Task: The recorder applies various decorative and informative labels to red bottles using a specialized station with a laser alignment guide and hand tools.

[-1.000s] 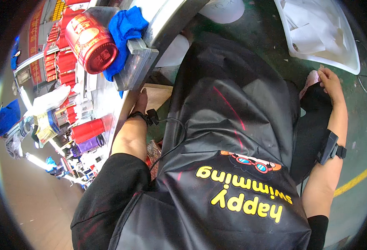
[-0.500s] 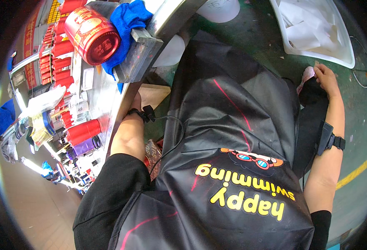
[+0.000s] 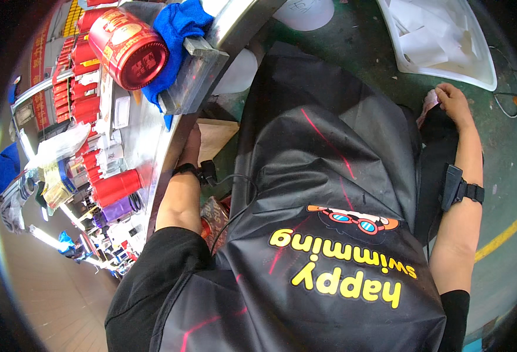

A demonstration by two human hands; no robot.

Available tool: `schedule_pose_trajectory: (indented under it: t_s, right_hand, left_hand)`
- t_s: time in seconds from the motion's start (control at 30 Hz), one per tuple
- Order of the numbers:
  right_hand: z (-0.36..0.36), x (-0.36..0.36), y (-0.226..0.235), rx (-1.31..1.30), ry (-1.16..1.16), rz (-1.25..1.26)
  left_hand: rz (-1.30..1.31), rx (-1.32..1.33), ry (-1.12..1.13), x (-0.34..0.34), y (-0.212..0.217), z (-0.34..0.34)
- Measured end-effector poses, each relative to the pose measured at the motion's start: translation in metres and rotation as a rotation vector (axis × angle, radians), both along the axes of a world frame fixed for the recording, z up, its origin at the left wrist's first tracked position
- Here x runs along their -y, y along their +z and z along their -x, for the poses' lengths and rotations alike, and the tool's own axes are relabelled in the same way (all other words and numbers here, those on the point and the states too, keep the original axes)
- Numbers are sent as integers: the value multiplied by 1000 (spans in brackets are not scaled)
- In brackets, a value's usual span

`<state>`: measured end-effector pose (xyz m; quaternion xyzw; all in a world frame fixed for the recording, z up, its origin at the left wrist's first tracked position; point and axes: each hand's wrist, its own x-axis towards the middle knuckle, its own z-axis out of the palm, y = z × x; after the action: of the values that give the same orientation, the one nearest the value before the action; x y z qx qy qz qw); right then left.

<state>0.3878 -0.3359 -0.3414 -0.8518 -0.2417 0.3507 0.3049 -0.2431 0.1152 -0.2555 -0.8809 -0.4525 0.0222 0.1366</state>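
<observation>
Cloth (image 3: 430,103), pink, lies at the right knee with the right hand (image 3: 455,104) pinching it; grip it fully. Left hand (image 3: 191,145) under the surface (image 3: 147,141): closure cannot be told.

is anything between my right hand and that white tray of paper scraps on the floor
Nothing visible stands between them. The right hand rests on a pink thing at the knee, and only bare green floor lies between it and the white tray just beyond.

A packing workshop: rows of red tins (image 3: 82,88) crowd the metal counter (image 3: 152,141) over a green painted concrete floor (image 3: 505,176).
</observation>
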Motion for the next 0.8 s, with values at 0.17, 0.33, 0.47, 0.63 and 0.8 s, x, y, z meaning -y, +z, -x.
schedule_pose_trajectory:
  t_s: [0.17,0.33,0.47,0.63,0.8]
  right_hand:
    - [7,-1,6,55,38,84]
    - [11,2,10,68,34,60]
    - [16,-2,15,73,31,53]
    - [15,-7,16,127,49,33]
    - [33,-21,30,198,59,-80]
  left_hand:
    - [-105,18,-61,9,4,0]
    - [-126,4,-85,8,11,5]
    - [-151,-21,-96,8,18,14]
    - [-180,-41,-142,14,22,19]
    - [-274,-31,-211,23,15,18]
